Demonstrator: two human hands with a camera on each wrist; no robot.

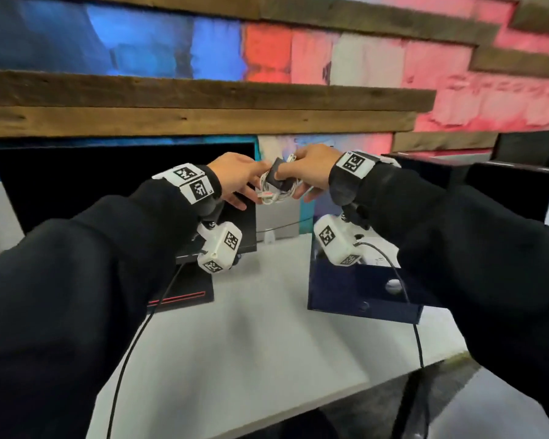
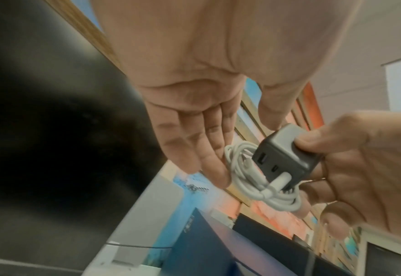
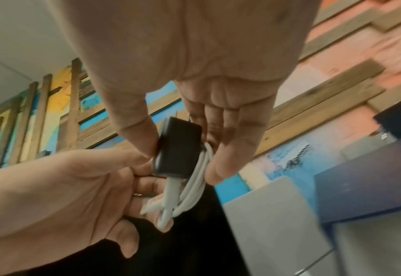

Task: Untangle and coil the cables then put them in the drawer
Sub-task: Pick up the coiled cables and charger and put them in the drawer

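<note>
Right hand (image 3: 194, 104) pinched charger (image 3: 179, 147), coil (image 2: 249, 179) hanging at 6; left hand (image 2: 190, 130) flat, fingers straight, steadying. Best tuck the loose end before the drawer.

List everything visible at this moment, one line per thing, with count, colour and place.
charger block: one, dark grey, held up between both hands, pinched by the right hand
cable: one, white, coiled, plugged into the charger block
drawer box: one, dark blue, on the desk, right
monitor: one, black, on the desk, left
desk: one, white, below the hands
wall planks: several, brown wood over blue and red panels, behind
wrist cameras: two, white with black markers, under the wrists
sleeves: two, black
left hand: one, fingers straight, touching the cable
right hand: one, pinching the charger block
</note>
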